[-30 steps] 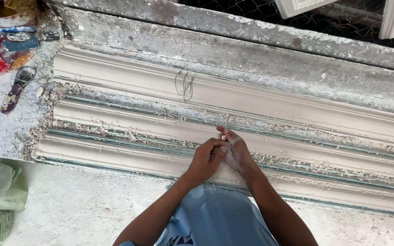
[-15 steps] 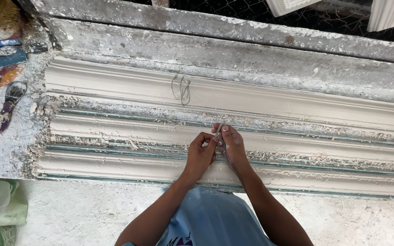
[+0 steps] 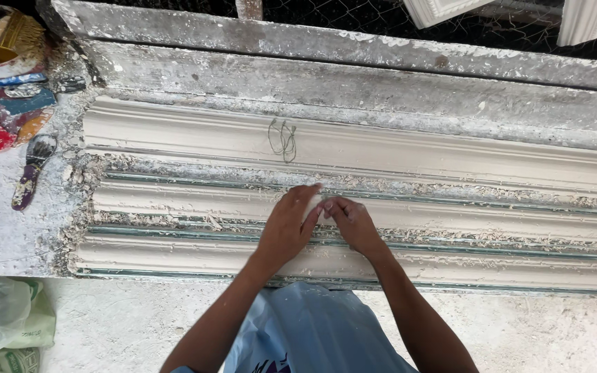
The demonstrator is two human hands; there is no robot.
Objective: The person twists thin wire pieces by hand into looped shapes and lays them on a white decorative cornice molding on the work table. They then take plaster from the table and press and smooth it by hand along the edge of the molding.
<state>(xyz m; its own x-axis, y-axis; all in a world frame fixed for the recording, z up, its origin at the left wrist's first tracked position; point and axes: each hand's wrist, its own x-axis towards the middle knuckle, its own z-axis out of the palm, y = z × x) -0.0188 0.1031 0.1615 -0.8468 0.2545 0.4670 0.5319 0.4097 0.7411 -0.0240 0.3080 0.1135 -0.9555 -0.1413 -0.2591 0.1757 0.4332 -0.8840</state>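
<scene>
The left hand [image 3: 286, 228] and the right hand [image 3: 354, 222] meet with fingertips pinched together on a small pale piece [image 3: 316, 204], too small to tell its shape. Directly under this pinch lies the long plaster moulding [image 3: 174, 200], its long axis running left to right. Just above the pinch, a wire loop [image 3: 283, 139] lies on the moulding.

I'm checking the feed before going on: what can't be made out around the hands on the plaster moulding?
Head view only:
- What the left hand and right hand pinch between them: hidden by the fingertips; something pale, too small to tell.
- The moulding: its right end is cut off by the frame edge.
- The thin wire loop: too fine to tell how it is fixed.
- The brush: cut off at the top left corner.
</scene>
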